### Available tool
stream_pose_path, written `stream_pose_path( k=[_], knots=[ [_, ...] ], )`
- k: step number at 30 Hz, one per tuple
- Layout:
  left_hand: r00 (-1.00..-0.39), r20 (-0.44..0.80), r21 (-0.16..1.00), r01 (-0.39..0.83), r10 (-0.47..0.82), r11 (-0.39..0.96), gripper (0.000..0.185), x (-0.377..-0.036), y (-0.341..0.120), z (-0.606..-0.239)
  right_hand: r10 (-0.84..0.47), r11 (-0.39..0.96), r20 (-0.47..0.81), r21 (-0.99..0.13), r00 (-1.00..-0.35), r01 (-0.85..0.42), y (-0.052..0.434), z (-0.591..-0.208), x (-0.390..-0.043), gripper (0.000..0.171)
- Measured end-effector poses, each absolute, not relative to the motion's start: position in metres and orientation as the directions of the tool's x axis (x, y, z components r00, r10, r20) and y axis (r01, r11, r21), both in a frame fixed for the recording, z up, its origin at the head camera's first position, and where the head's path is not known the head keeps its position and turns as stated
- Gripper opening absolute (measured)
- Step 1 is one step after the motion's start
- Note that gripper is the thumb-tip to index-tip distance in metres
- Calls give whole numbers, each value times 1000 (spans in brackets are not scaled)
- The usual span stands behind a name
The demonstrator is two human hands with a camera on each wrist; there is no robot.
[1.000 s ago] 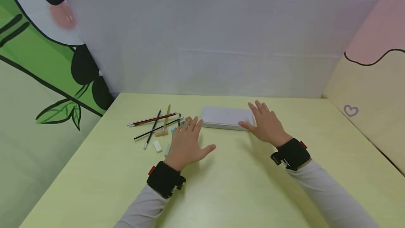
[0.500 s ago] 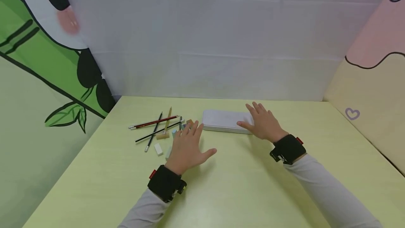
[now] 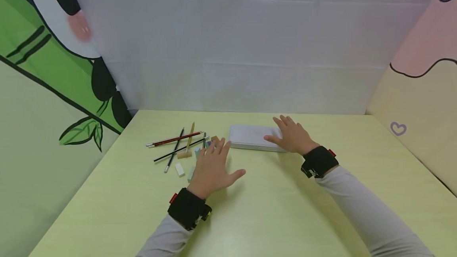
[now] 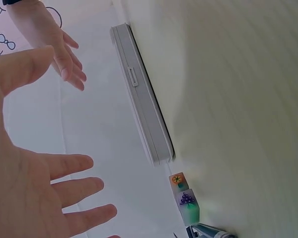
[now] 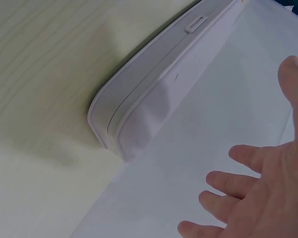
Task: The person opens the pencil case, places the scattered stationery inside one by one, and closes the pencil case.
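Fingers (image 3: pixel 285 124) of my right hand (image 3: pixel 292 138) are spread loose over the right end of the case (image 3: pixel 250 138) mid-table, left hand (image 3: pixel 212 165) open too. Looks like a light, stiff, slick box, so I'd grab the long edges near the latch (image 5: pixel 196 23).

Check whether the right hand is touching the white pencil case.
Apart. The right wrist view shows the right hand with spread fingers held off the closed white pencil case; the left wrist view also shows a gap between them.
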State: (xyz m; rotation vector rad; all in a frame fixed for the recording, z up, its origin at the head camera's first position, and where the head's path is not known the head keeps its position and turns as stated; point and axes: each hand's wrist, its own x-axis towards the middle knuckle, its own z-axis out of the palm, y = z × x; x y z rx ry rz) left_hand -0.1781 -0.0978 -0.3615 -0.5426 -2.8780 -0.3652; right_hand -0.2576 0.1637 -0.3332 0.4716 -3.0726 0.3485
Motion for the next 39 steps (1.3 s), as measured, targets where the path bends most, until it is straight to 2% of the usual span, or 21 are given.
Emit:
stream_pose_path(
  k=[9,17,24,39],
  knots=[
    [-916,222,189,376,333,907,89,-178,-97,-366,-278,938,-16,-220,-960,-268,166,-336,-267,83],
    [-912,211,187,392,353,901,90,-179,-91,-368,-378,895,-123,-301,-918,-328,173,-338,-285,85],
    [-909,229,174,391,349,904,89,-178,-92,-369,-390,899,-163,-282,-906,-336,175,-340,-294,86],
    [-936,203,170,322,286,931,90,-204,-61,-370,-497,861,-215,-239,-841,-448,191,-352,-354,91]
  ],
)
